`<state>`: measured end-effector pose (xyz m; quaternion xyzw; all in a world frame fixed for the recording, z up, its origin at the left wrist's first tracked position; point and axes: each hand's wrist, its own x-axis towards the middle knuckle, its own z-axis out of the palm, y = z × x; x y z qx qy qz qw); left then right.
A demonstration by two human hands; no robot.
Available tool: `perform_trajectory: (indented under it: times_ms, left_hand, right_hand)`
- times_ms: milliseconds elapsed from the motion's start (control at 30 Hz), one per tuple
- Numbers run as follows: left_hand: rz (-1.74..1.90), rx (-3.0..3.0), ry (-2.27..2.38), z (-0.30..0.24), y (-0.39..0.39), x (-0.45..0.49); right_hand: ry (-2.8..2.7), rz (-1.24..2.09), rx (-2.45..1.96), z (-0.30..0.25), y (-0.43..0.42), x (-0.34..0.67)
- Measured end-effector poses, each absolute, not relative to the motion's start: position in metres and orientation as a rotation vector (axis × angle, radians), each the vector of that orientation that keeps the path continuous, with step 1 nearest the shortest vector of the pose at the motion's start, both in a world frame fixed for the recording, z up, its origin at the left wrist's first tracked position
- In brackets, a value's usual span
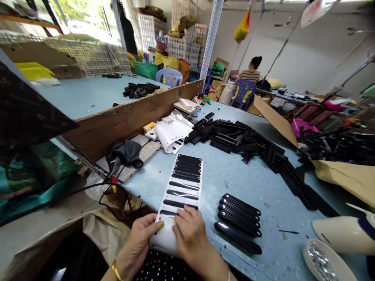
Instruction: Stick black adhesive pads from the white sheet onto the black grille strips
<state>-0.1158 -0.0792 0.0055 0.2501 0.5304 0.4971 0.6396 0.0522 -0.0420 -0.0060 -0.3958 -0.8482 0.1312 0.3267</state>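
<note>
A long white sheet (pixel 185 196) with rows of glossy black oblong strips lies over the table's near edge, its bottom end bending down toward me. My left hand (pixel 143 234) pinches its lower left edge between thumb and fingers. My right hand (pixel 190 230) rests on its lower right part, fingers laid over the surface beside the lowest black strip. I cannot tell whether the strips are stuck on or seen through slots. To the right of the sheet lie several black textured strips (pixel 238 214) with a hole at each end, and a smooth black curved piece (pixel 237 237).
Black plastic parts (pixel 234 136) form a long pile across the blue table (pixel 211 175). White perforated sheets (pixel 172 132) and a dark cloth (pixel 124 154) lie at left by a wooden partition (pixel 131 113). A bowl of shiny metal bits (pixel 319 259) stands front right. Two people are farther back.
</note>
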Motion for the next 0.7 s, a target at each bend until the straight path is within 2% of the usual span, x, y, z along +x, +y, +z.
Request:
perform_trajectory:
  times_ms: [200,400,600,700]
  left_hand:
    - [1.121,0.472,1.060,0.012,-0.090,-0.104]
    - [1.140,0.587,1.046,0.025,-0.074,-0.099]
    - [1.157,0.609,1.034,0.022,-0.061,-0.092]
    - [1.168,0.629,1.065,0.015,-0.060,-0.094]
  right_hand:
    - [-2.095,0.517,-1.107,0.004,-0.054,0.065]
    - [-2.056,0.619,-0.999,0.006,-0.038,0.060]
    - [-1.973,0.888,-1.003,0.011,-0.031,0.065]
    - [-1.947,0.872,-0.987,0.003,-0.026,0.062]
